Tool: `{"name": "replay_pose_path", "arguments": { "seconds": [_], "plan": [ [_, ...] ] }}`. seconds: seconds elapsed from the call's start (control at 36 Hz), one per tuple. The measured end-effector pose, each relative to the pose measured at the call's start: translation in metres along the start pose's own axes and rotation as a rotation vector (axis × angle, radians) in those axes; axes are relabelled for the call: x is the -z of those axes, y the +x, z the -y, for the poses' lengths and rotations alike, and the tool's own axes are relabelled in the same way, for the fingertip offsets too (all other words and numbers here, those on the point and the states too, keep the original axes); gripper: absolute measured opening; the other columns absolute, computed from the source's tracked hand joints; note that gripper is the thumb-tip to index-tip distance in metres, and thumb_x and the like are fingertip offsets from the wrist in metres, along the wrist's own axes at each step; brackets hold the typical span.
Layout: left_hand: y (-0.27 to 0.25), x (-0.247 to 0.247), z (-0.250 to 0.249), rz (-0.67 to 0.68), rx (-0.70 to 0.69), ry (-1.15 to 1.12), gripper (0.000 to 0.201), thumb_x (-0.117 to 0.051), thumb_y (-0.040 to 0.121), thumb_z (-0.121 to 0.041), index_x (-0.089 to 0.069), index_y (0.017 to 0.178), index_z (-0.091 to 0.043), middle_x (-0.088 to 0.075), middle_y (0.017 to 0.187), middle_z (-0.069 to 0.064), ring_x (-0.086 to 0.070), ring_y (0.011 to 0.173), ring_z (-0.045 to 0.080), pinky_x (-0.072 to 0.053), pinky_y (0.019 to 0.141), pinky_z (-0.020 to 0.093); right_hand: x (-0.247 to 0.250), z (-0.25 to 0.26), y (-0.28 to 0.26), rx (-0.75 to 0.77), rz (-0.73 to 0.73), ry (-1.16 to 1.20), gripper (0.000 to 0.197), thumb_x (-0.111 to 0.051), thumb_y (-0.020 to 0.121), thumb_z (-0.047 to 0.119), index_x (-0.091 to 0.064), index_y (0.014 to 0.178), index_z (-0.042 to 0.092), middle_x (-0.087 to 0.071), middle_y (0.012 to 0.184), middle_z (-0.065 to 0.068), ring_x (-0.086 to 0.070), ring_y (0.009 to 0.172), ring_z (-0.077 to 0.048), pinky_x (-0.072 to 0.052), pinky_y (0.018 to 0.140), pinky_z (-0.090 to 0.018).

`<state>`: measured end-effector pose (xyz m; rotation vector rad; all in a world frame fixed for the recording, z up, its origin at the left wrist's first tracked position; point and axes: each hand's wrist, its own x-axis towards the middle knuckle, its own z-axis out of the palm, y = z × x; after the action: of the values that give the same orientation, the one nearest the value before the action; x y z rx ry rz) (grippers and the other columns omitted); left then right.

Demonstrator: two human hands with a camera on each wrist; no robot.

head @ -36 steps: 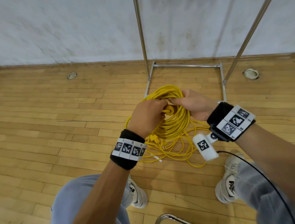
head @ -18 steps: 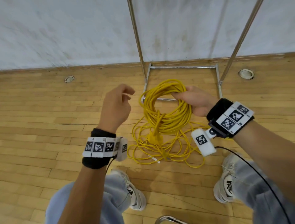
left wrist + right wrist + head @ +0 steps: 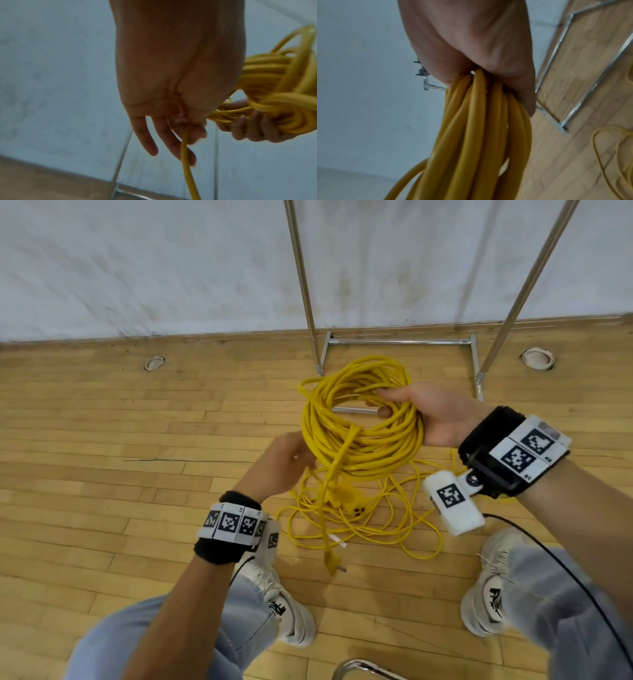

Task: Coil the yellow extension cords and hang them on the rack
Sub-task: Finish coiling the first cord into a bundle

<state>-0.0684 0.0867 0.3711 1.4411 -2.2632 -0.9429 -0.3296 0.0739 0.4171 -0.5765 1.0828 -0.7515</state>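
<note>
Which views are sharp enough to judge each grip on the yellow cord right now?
Head view: mostly sharp, evenly lit; the left hand is slightly motion-blurred, the right hand clear on the coiled yellow extension cord. Left wrist view: dim and smeared, fingers soft around a single strand. Right wrist view: sharpest on the cord bundle, the wooden floor behind streaked.

Coil (image 3: pixel 363 419) in front of rack (image 3: pixel 399 341), above loose cord (image 3: pixel 404 529).

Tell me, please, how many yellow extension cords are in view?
2: one coiled cord held in the right hand, its tail pinched by the left hand; one loose cord on the floor below. Overlapping strands could hide another.
</note>
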Motion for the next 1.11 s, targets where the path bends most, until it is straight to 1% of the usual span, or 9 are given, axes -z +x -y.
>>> {"name": "replay_pose_path", "arguments": {
  "seconds": [0.08,0.17,0.25,0.36,0.56,0.67,0.83,1.0,1.11],
  "plan": [
    [0.002,0.017,0.013,-0.145,0.105,0.053,0.04,-0.054,0.095,-0.053,-0.058,0.072,-0.02,-0.061,0.063,-0.003,-0.061,0.063,0.019,-0.051,0.062,0.045,0.01,0.004,0.003,0.055,-0.107,-0.069,0.017,-0.057,0.103,0.017,-0.064,0.117,0.008,-0.049,0.074,-0.001,-0.052,0.06,-0.013,-0.055,0.06,-0.029],
    [0.001,0.023,0.017,-0.191,0.205,0.142,0.052,-0.061,0.092,-0.059,-0.058,0.067,-0.014,-0.056,0.059,-0.001,-0.053,0.06,0.019,-0.045,0.06,0.041,0.017,0.008,0.004,0.114,-0.194,-0.137,0.012,-0.058,0.103,0.013,-0.062,0.11,0.005,-0.044,0.071,-0.002,-0.047,0.06,-0.014,-0.053,0.057,-0.03],
    [0.0,0.022,0.017,-0.198,0.245,0.185,0.056,-0.064,0.092,-0.056,-0.056,0.07,-0.006,-0.054,0.062,0.006,-0.052,0.063,0.023,-0.041,0.06,0.041,0.018,0.005,0.006,0.193,-0.304,-0.254,0.003,-0.06,0.102,0.011,-0.059,0.105,0.01,-0.039,0.069,-0.003,-0.044,0.058,-0.015,-0.046,0.05,-0.028],
    [0.0,0.035,0.012,-0.311,0.192,0.191,0.04,-0.071,0.092,-0.044,-0.058,0.075,-0.01,-0.052,0.063,-0.003,-0.049,0.063,0.017,-0.034,0.056,0.035,0.017,-0.004,0.01,0.308,-0.441,-0.5,0.028,-0.062,0.1,0.014,-0.053,0.074,0.017,-0.038,0.068,-0.003,-0.042,0.063,-0.017,-0.036,0.06,-0.033],
    [-0.004,0.044,-0.012,-0.511,-0.071,0.534,0.013,-0.066,0.097,-0.03,-0.061,0.098,-0.018,-0.059,0.075,-0.008,-0.055,0.077,0.019,-0.033,0.087,0.036,0.005,-0.013,0.02,0.372,-0.504,-0.795,0.023,-0.055,0.103,0.021,-0.058,0.086,0.005,-0.048,0.07,-0.008,-0.047,0.062,-0.022,-0.035,0.06,-0.031],
    [-0.001,0.033,-0.023,-0.497,-0.214,0.742,0.015,-0.073,0.087,-0.014,-0.063,0.098,-0.017,-0.066,0.084,-0.001,-0.054,0.094,0.027,-0.029,0.092,0.039,-0.001,-0.024,0.028,0.296,-0.492,-0.942,0.021,-0.055,0.101,0.024,-0.053,0.088,0.007,-0.049,0.069,-0.004,-0.048,0.064,-0.025,-0.032,0.052,-0.031],
    [0.007,0.035,-0.022,-0.507,-0.208,0.897,0.02,-0.076,0.083,-0.011,-0.062,0.096,-0.019,-0.065,0.085,-0.002,-0.052,0.097,0.026,-0.029,0.091,0.04,-0.014,-0.026,0.019,0.293,-0.392,-0.975,0.024,-0.051,0.101,0.012,-0.063,0.095,-0.007,-0.054,0.075,-0.012,-0.049,0.068,-0.024,-0.033,0.058,-0.033],
    [0.005,0.044,-0.021,-0.611,-0.175,0.884,0.013,-0.072,0.091,-0.02,-0.064,0.1,-0.016,-0.065,0.086,0.001,-0.053,0.093,0.028,-0.03,0.081,0.039,-0.008,-0.016,0.013,0.226,-0.349,-0.871,0.033,-0.055,0.103,0.016,-0.047,0.071,0.014,-0.039,0.062,-0.002,-0.037,0.057,-0.017,-0.026,0.052,-0.03],
    [0.005,0.046,-0.02,-0.604,-0.154,0.84,0.013,-0.073,0.09,-0.018,-0.065,0.1,-0.015,-0.066,0.087,0.003,-0.053,0.093,0.029,-0.034,0.079,0.04,-0.007,-0.014,0.011,0.206,-0.313,-0.823,0.031,-0.056,0.103,0.016,-0.047,0.074,0.015,-0.037,0.062,-0.002,-0.035,0.058,-0.017,-0.026,0.053,-0.03]
  ]
}}
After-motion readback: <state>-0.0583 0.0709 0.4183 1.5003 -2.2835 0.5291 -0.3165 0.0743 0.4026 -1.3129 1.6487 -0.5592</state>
